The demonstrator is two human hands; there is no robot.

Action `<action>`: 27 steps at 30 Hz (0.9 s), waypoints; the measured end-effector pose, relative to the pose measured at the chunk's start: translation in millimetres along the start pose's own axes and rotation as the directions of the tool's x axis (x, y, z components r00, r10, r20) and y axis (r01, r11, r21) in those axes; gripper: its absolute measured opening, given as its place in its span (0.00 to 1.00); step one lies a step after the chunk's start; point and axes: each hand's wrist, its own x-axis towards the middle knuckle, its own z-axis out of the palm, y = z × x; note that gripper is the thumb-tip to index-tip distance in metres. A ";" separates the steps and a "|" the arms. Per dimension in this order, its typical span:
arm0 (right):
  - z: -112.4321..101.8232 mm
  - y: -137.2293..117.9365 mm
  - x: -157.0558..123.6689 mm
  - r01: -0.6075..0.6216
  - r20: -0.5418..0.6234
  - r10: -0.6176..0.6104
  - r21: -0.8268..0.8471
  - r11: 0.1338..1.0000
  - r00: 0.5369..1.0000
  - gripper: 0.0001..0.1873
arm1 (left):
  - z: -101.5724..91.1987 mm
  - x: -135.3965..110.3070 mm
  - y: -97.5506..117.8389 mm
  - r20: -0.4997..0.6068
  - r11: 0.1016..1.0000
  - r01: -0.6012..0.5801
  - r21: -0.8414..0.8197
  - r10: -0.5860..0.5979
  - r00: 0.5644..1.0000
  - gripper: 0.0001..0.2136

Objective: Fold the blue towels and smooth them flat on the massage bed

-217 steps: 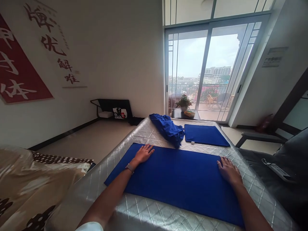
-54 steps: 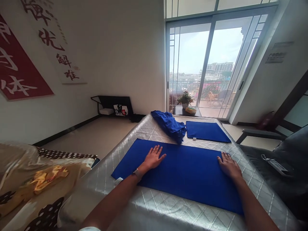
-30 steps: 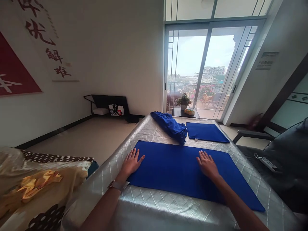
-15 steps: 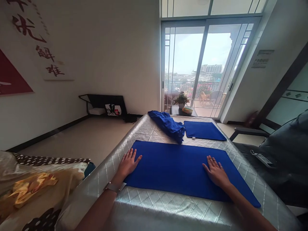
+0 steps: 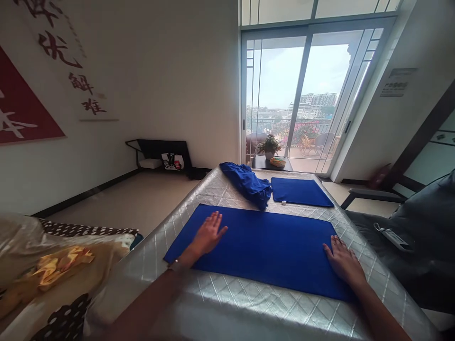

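Observation:
A long blue towel (image 5: 270,248) lies flat across a silver quilted mattress (image 5: 249,312). My left hand (image 5: 208,235) rests palm down on the towel's left part, fingers spread. Flat on the towel's right end lies my right hand (image 5: 343,262), fingers apart too. Neither hand holds anything. Farther back a crumpled blue cloth (image 5: 247,182) lies beside a smaller folded blue towel (image 5: 300,192).
A patterned beige and brown bedding heap (image 5: 42,270) sits at the left. A dark chair with a white remote (image 5: 391,237) stands at the right. Beyond the mattress a small table with a potted plant (image 5: 270,146) stands before glass sliding doors. Open floor lies to the left.
Both hands have slid over the towel: the left from its left edge inward onto the cloth, the right outward toward the right end. The camera has shifted slightly.

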 end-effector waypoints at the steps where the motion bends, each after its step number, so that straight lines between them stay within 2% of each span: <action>1: 0.0 0.4 -0.3 -0.003 -0.011 0.003 0.013 1.000 1.000 0.43 | 0.0 1.5 25.5 0.024 0.993 -0.106 -0.044 0.107 0.994 0.37; 3: -0.3 1.3 -0.7 -0.002 -0.023 0.003 0.037 0.999 1.000 0.44 | 3.2 3.6 75.5 0.014 0.947 -0.298 -0.116 0.302 0.953 0.35; 5: -0.6 2.0 -0.7 -0.001 -0.023 0.003 0.054 0.999 1.000 0.45 | 9.0 4.8 113.7 0.018 0.899 -0.404 -0.169 0.412 0.911 0.35; 7: -0.2 2.8 -0.3 -0.001 -0.021 0.002 0.064 0.998 1.000 0.46 | 14.9 5.3 131.2 0.059 0.879 -0.426 -0.215 0.447 0.893 0.36; 8: 0.4 3.3 0.1 0.003 -0.025 -0.001 0.068 0.998 1.000 0.46 | 17.1 5.0 131.0 0.086 0.881 -0.411 -0.233 0.440 0.894 0.36; 9: 1.3 4.1 0.7 0.008 -0.032 -0.006 0.071 0.997 0.999 0.46 | 18.7 4.0 125.0 0.113 0.891 -0.383 -0.245 0.419 0.901 0.37; 11: 3.5 5.7 2.0 0.022 -0.047 -0.019 0.075 0.997 0.999 0.47 | 19.2 -0.8 97.5 0.156 0.922 -0.304 -0.242 0.346 0.925 0.37; 15: 7.6 7.8 4.6 0.031 -0.048 -0.028 0.074 0.997 0.998 0.48 | 13.0 -25.6 4.5 0.195 0.986 -0.058 -0.157 0.089 0.977 0.37; 18: 10.2 9.1 5.8 0.033 -0.060 -0.028 0.074 0.997 0.998 0.48 | 9.6 -51.4 -63.9 0.191 0.984 0.166 -0.064 -0.151 0.970 0.38; 20: 11.3 11.1 6.1 0.050 -0.081 -0.044 0.074 0.996 0.996 0.46 | 10.2 -65.2 -93.2 0.163 0.967 0.253 -0.037 -0.244 0.956 0.38; 23: 8.3 13.5 5.0 0.086 -0.104 -0.080 0.050 0.995 0.991 0.42 | 13.4 -75.5 -107.8 0.106 0.961 0.274 -0.036 -0.269 0.957 0.37; 25: 0.9 9.5 2.0 0.040 -0.106 -0.040 -0.008 0.999 0.994 0.41 | 14.9 -76.4 -105.0 0.084 0.963 0.266 -0.032 -0.262 0.961 0.38; 27: -10.7 -4.9 -4.5 -0.029 -0.137 0.015 -0.102 0.994 0.991 0.39 | 15.1 -75.5 -100.4 0.085 0.964 0.266 -0.028 -0.263 0.961 0.39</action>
